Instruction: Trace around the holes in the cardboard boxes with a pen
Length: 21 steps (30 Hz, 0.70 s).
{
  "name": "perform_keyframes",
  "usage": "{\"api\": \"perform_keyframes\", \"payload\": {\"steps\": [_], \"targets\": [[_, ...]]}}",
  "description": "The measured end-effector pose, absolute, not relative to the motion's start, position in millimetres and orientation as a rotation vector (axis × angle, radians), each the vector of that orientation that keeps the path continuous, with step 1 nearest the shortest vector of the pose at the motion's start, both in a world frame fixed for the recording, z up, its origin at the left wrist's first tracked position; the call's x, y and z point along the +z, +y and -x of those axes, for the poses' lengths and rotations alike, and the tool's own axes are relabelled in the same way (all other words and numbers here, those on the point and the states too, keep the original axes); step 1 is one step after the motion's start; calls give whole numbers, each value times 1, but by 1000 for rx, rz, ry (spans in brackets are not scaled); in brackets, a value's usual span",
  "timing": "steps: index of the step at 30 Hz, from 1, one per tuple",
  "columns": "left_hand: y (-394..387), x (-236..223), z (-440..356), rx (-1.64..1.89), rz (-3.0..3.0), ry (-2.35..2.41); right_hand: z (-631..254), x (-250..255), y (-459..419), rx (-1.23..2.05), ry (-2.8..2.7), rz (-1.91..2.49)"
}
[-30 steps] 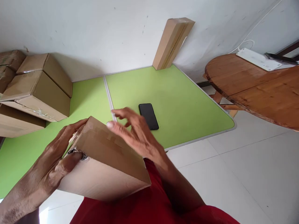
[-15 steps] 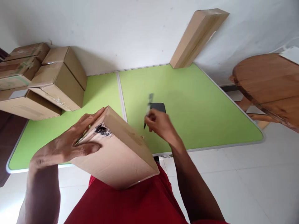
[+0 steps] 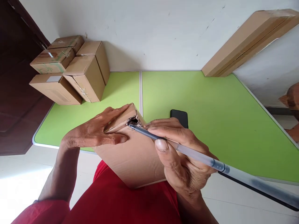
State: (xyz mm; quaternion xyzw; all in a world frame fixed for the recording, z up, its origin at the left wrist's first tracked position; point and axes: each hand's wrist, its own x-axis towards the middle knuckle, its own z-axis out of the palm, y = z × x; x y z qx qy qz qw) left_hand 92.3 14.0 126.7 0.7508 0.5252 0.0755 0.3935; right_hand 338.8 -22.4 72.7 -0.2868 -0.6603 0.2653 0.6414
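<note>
A cardboard box (image 3: 135, 158) leans tilted against my red shirt, a torn dark hole (image 3: 135, 121) at its upper corner. Around the top end of the box, my left hand (image 3: 100, 127) is closed, thumb on the near face and fingers over the upper side. My right hand (image 3: 184, 149) pinches a pen (image 3: 198, 157) with a clear barrel and dark grip. The pen's tip meets the edge of the torn hole. Part of the box's right side is hidden behind my right hand.
A black phone (image 3: 179, 116) lies on the green table (image 3: 163, 90) beyond my right hand. Several cardboard boxes (image 3: 86, 74) are stacked at the back left. A long carton (image 3: 243, 40) leans against the white wall at the back right. A dark door (image 3: 18, 77) stands at the left.
My right hand has brought the pen from above the table to the box's torn corner. The view has shifted left, and my left hand still grips the box.
</note>
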Motion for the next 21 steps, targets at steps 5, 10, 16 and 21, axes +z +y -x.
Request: {"api": "perform_keyframes", "payload": {"steps": [5, 10, 16, 21], "targets": [[15, 126, -95, 190, -1882, 1324, -341, 74, -18, 499, -1506, 674], [15, 127, -97, 178, -1881, 1352, -340, 76, -19, 467, -1543, 705], [13, 129, -96, 141, -1876, 1401, -348, 76, -19, 427, -1540, 707], [10, 133, -99, 138, -1856, 1499, -354, 71, -25, 439, -1445, 771]]}}
